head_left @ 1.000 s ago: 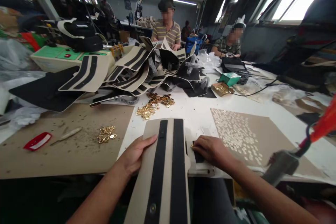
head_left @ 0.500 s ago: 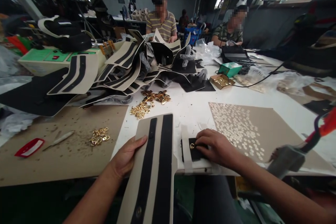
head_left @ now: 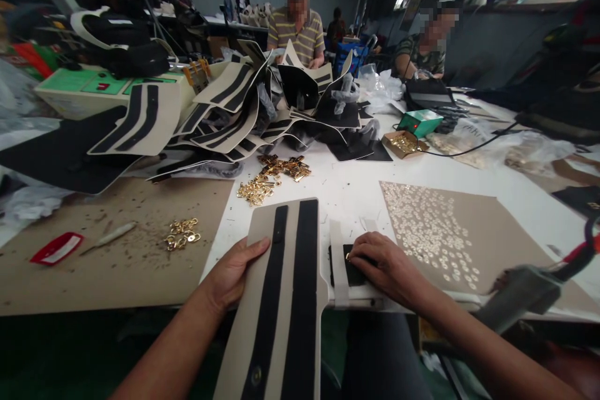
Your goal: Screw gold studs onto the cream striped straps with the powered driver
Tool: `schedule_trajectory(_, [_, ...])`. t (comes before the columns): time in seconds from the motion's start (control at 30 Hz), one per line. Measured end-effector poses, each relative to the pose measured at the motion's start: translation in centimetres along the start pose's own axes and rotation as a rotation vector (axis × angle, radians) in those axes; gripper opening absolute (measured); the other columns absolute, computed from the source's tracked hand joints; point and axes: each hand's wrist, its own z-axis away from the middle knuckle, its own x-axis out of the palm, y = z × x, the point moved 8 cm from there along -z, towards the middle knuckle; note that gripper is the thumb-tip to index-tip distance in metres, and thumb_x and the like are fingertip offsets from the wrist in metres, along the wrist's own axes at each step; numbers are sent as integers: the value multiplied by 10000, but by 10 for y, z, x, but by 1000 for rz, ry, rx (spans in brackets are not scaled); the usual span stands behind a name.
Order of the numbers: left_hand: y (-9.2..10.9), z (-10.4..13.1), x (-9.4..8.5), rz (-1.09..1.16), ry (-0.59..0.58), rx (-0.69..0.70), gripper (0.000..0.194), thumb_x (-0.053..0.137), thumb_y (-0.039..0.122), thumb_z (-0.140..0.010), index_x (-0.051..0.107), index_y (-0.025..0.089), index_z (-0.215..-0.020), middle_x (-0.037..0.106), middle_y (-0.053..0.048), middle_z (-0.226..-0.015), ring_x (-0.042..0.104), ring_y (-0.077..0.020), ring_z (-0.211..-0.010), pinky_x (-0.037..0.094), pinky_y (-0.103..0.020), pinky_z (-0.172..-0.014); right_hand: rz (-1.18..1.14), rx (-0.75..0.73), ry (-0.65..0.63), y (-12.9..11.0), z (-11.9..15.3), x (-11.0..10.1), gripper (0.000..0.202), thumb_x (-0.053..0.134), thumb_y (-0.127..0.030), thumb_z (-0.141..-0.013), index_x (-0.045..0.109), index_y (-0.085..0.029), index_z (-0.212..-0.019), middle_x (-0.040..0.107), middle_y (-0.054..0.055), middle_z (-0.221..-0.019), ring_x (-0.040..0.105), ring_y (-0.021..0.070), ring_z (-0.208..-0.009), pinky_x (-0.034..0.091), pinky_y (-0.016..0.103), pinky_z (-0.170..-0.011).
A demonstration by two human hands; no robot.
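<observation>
My left hand (head_left: 237, 272) grips the left edge of a beige panel (head_left: 281, 300) with two black stripes, its thumb on top. The panel slopes down past the table's front edge. My right hand (head_left: 382, 262) is closed, fingertips together at a small gold fitting (head_left: 349, 257) on a black pad (head_left: 352, 275), which is partly hidden by the hand. A pale strip (head_left: 338, 262) crosses the pad's left side. Gold clasps (head_left: 182, 234) lie to the left, and more gold pieces (head_left: 255, 189) lie beyond the panel.
Striped panels (head_left: 229, 131) are heaped at the back. Small rings (head_left: 431, 225) cover part of a brown sheet at right, near a grey clamp-like tool (head_left: 525, 290). A red item (head_left: 56, 249) and a pale-handled tool (head_left: 117, 233) lie left. Two people sit across the table.
The view has shifted slightly. My right fingertips have closed in on the gold fitting and now cover most of it. My left hand still holds the panel.
</observation>
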Motion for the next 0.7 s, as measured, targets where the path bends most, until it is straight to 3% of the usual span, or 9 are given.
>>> schedule_trajectory(0.23, [-1, -1, 0, 19, -17, -11, 353, 768, 182, -879, 735, 73, -1213, 802, -204, -1091, 802, -323, -888, 676, -411, -798, 19, 57, 6, 8, -1, 2, 137, 592, -220, -1016, 715, -228, -1076, 688, 76, -1079, 620, 249, -1029, 496, 424, -929])
schedule_trajectory(0.5, [-3, -3, -1, 26, -45, -14, 381, 785, 199, -871, 730, 76, -1228, 801, -203, -1092, 801, -324, -906, 677, -398, -798, 49, 8, -33, 12, -7, 8, 174, 615, -198, -999, 775, -267, -1008, 696, 59, -1027, 623, 246, -965, 495, 406, -857])
schedule_trajectory(0.7, [-3, -5, -4, 30, -51, -17, 400, 837, 232, -828, 747, 84, -1188, 806, -200, -1067, 802, -328, -879, 684, -399, -775, -90, 84, 61, 18, -2, 1, 172, 599, -221, -996, 747, -258, -1075, 699, 60, -1064, 638, 243, -1024, 503, 429, -933])
